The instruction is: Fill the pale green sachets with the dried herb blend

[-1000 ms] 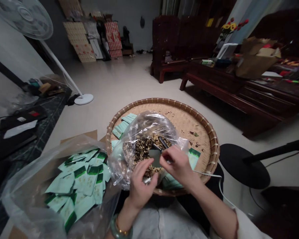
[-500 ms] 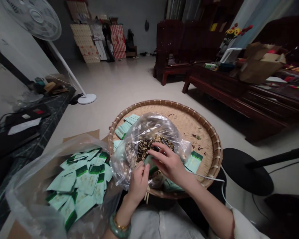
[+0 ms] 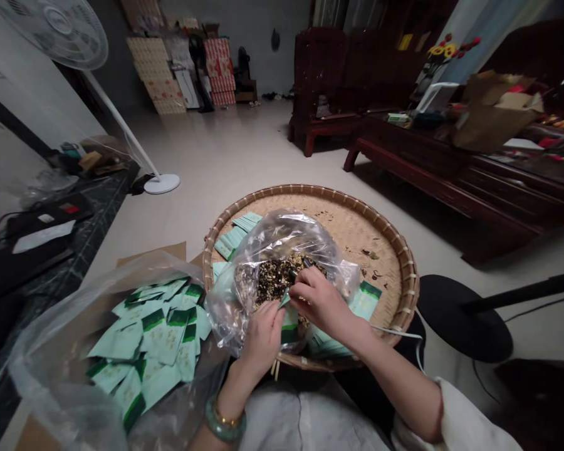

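- Two hands are working over the near half of the round bamboo tray [image 3: 357, 219]: the right hand [image 3: 322, 307] is pinching a pale green sachet [image 3: 289, 322], its fingers clamped together on the top edge, and the left hand [image 3: 263, 338] is bracing the lower part, its fingers closed together.
- One clear plastic bag [image 3: 282, 232] is lying on the tray, just behind the sachet, and is holding a dark-and-tan dried mixture [image 3: 275, 282].
- Several loose sachets [image 3: 364, 300] are lying on the tray, beside the bag.
- Dozens of green-banded sachets [image 3: 150, 338] are heaping up in a larger plastic bag [image 3: 42, 376], left of the tray.
- One white standing fan [image 3: 51, 31] is standing beyond the tray, to the left.
- One dark wooden bench [image 3: 324, 81] is standing far beyond the tray.
- Many stacked cartons [image 3: 178, 69] are leaning against the wall, farthest from the tray.
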Demonstrator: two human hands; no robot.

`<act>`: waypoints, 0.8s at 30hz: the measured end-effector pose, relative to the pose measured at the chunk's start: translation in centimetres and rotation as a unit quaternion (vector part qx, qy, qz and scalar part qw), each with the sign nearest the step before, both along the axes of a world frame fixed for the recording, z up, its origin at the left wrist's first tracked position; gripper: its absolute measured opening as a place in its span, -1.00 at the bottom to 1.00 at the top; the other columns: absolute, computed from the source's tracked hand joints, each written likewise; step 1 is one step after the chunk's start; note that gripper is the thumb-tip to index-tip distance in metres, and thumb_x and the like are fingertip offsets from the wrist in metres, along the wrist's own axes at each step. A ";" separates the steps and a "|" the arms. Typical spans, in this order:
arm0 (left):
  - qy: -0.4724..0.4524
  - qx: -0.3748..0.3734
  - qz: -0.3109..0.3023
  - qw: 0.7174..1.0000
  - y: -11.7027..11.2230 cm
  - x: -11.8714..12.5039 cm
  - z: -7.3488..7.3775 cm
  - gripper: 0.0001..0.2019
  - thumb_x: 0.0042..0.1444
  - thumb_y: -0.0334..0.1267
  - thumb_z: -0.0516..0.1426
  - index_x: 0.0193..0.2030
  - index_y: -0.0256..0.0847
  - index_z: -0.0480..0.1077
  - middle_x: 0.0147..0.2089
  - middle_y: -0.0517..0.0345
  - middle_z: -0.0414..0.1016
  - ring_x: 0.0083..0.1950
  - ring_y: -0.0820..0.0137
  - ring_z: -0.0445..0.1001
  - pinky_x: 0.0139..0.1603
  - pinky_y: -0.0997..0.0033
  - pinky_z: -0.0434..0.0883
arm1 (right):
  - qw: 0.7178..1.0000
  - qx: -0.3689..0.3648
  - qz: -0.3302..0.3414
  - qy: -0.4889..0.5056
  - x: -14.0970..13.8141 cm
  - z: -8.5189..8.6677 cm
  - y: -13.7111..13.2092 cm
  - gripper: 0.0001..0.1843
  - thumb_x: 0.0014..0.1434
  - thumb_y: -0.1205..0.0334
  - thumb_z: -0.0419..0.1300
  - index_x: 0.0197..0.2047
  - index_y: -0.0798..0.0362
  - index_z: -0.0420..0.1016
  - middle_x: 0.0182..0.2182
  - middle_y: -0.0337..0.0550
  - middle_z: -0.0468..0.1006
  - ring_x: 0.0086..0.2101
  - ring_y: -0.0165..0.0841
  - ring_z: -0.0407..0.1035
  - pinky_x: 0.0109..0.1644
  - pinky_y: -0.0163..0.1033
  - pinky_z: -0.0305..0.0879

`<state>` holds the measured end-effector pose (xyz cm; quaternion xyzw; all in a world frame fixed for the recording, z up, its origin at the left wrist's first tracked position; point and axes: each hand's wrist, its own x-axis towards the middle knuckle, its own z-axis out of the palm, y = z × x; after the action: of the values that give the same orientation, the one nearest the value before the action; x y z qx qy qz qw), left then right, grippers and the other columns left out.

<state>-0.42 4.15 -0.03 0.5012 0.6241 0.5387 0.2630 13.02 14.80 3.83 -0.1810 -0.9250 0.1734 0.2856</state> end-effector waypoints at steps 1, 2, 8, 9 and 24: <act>0.005 -0.004 0.003 1.000 0.1 -0.2 -0.1 -0.86 0.10 -0.29 0.13 -0.40 -0.13 0.52 -0.40 0.07 0.51 -0.34 0.27 0.42 -0.24 0.33 0.34 | 1.000 -0.002 0.017 0.008 0.1 0.2 0.1 -0.82 0.27 0.32 0.06 -0.31 0.08 0.47 -0.37 -0.05 0.43 -0.31 -0.27 0.24 -0.31 -0.20 0.26; 0.007 -0.011 0.006 1.000 0.1 -0.5 -0.3 -0.87 0.09 -0.30 0.14 -0.35 -0.13 0.54 -0.38 0.07 0.55 -0.33 0.27 0.45 -0.23 0.33 0.36 | 0.999 -0.009 0.032 0.021 0.2 0.4 0.2 -0.81 0.27 0.34 0.04 -0.30 0.08 0.47 -0.38 -0.05 0.45 -0.32 -0.28 0.25 -0.30 -0.20 0.27; -0.069 -0.039 0.047 0.996 0.2 -2.2 -1.2 -0.86 -0.01 -0.28 0.22 -0.31 -0.17 0.61 -0.33 0.10 0.65 -0.29 0.23 0.56 -0.21 0.30 0.46 | 0.984 -0.154 0.049 0.072 0.8 1.0 0.2 -0.88 0.18 0.30 0.12 -0.30 0.04 0.50 -0.37 -0.13 0.55 -0.32 -0.33 0.36 -0.23 -0.21 0.33; -0.072 -0.045 0.039 0.996 0.2 -2.3 -1.2 -0.86 -0.01 -0.26 0.22 -0.33 -0.17 0.61 -0.34 0.11 0.65 -0.29 0.23 0.56 -0.21 0.30 0.47 | 0.979 -0.192 0.044 0.051 0.8 0.9 0.1 -0.88 0.16 0.28 0.14 -0.30 0.05 0.51 -0.36 -0.14 0.55 -0.34 -0.35 0.37 -0.26 -0.25 0.33; -0.354 -0.078 0.051 0.931 0.7 -2.6 -1.5 -0.57 -0.08 0.00 0.29 -0.11 -0.24 0.56 -0.01 -0.03 0.57 -0.14 0.19 0.55 -0.39 0.31 0.58 | 0.781 -0.609 0.137 -0.015 0.2 -0.8 1.3 -0.46 0.07 -0.23 0.19 -0.18 0.12 0.53 -0.31 -0.16 0.56 -0.39 -0.41 0.42 -0.26 -0.25 0.46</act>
<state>-3.06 4.82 -1.57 0.2233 0.5557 0.6431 0.4773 13.26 16.12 3.01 -0.1912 -0.6462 0.7350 0.0758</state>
